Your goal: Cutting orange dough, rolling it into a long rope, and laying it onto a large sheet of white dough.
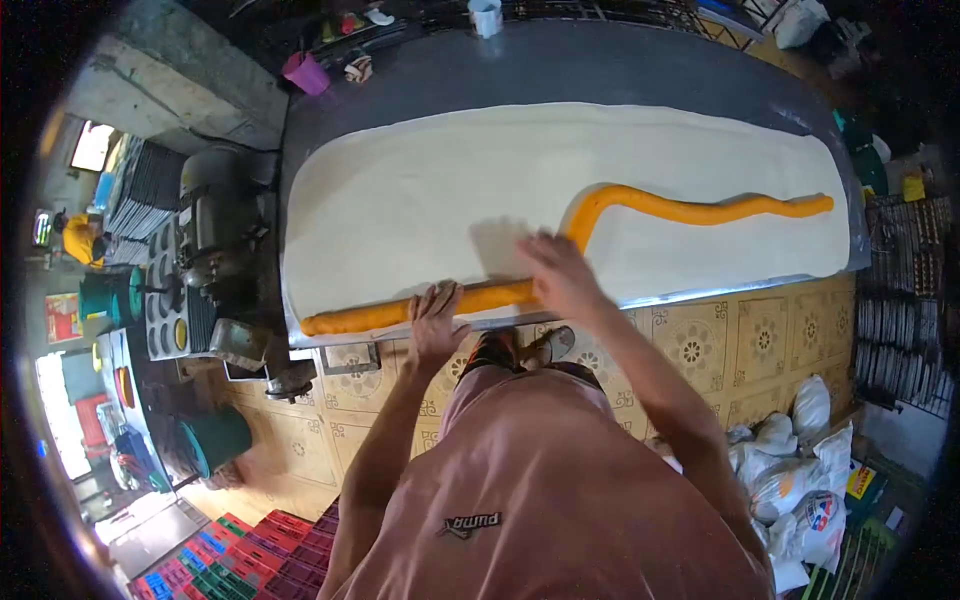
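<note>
A long orange rope of soft filling or dough [690, 211] lies on a wide pale sheet of dough [420, 215]. Its left stretch runs along the sheet's near edge; at my right hand it bends away, then wavers off toward the far right. My left hand [435, 322] rests on the near stretch with its fingers stretched out over it. At the bend, my right hand [562, 278] closes over the rope, hiding part of it. The fingers there are somewhat blurred, and a shadow falls on the sheet beside them.
The sheet covers much of a dark table [560, 60]. A purple cup [306, 74] and a white container [486, 17] stand along its far side. Dark machinery [220, 210] adjoins the left end. Stacked racks [905, 300] and white sacks [790, 480] occupy the right; red crates [270, 550] sit lower left.
</note>
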`<state>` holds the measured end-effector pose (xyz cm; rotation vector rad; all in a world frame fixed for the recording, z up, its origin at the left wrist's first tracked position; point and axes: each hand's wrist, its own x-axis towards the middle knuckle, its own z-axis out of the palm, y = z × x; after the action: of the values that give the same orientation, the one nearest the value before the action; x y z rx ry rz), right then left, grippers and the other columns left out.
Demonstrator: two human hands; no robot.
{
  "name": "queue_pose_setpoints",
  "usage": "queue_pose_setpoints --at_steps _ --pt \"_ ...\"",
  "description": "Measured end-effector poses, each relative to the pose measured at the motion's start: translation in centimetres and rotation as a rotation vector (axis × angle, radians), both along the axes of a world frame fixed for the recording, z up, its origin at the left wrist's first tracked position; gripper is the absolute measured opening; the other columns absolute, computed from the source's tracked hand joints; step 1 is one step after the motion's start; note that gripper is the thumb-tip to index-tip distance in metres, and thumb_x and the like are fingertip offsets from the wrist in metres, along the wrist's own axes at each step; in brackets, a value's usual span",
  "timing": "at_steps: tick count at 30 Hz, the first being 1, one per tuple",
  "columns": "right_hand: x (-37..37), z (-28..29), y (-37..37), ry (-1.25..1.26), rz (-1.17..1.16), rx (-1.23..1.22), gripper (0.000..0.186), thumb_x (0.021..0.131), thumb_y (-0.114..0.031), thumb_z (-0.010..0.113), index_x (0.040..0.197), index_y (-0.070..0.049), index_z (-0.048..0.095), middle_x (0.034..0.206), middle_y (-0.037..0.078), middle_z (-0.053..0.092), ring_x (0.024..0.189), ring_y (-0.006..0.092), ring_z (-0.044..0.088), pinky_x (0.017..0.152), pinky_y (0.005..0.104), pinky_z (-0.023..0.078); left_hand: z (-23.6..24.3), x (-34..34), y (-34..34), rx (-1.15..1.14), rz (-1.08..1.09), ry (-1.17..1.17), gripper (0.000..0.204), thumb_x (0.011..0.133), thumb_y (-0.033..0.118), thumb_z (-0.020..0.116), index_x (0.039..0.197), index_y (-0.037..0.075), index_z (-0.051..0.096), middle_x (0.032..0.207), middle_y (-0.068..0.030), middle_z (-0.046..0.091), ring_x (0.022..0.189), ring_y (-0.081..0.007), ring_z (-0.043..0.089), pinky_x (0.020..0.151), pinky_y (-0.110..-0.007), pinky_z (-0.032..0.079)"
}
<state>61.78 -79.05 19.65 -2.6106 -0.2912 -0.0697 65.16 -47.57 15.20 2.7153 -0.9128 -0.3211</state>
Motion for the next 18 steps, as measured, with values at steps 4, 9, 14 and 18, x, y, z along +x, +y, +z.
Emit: queue_pose_setpoints --at_steps 4,9,14,18 --pt "4.9 -4.6 -11.0 -0.040 -0.235 -0.560 0.064 0.081 -0.003 0.072 0.144 -0.008 0.062 0.159 0.020 0.051 0.151 0.0424 0.043 0.125 0.0592 0.034 0.3 -0.7 -6.1 -0.197 -0.089 0.011 0.084 0.085 0.033 0.086 0.158 0.007 0.053 0.156 -0.0152 0.058 0.147 -0.0385 0.050 0.124 -0.057 0.033" --pt "5.7 -2.8 -13.0 -0.027 0.013 -0.425 0.041 0.086 -0.013 0.072 0.126 -0.007 0.066 0.142 0.019 0.063 0.143 0.0399 0.054 0.122 0.0550 0.037 0.9 -0.1 -11.7 -0.266 -0.105 0.078 0.074 0.082 0.027 0.087 0.148 0.004 0.059 0.142 -0.0139 0.064 0.128 -0.0362 0.060 0.109 -0.052 0.046" --pt "-1.3 5.0 -15.1 0.349 -0.012 -0.176 0.040 0.078 -0.017 0.081 0.112 -0.007 0.062 0.102 0.016 0.071 0.108 0.0360 0.068 0.098 0.0490 0.048 0.6 0.7 -13.1 -0.306 -0.096 0.175 0.064 0.083 0.026 0.086 0.142 0.012 0.066 0.133 -0.0076 0.068 0.117 -0.0340 0.064 0.099 -0.050 0.052" --pt "-8.5 -0.4 -16.1 0.203 -0.099 -0.253 0.048 0.087 -0.024 0.082 0.128 -0.007 0.063 0.122 0.017 0.068 0.121 0.0383 0.062 0.106 0.0531 0.044 0.4 -0.4 -13.8 -0.398 -0.122 0.146 0.053 0.083 0.029 0.085 0.133 0.014 0.074 0.128 -0.0056 0.070 0.116 -0.0321 0.065 0.100 -0.049 0.051"
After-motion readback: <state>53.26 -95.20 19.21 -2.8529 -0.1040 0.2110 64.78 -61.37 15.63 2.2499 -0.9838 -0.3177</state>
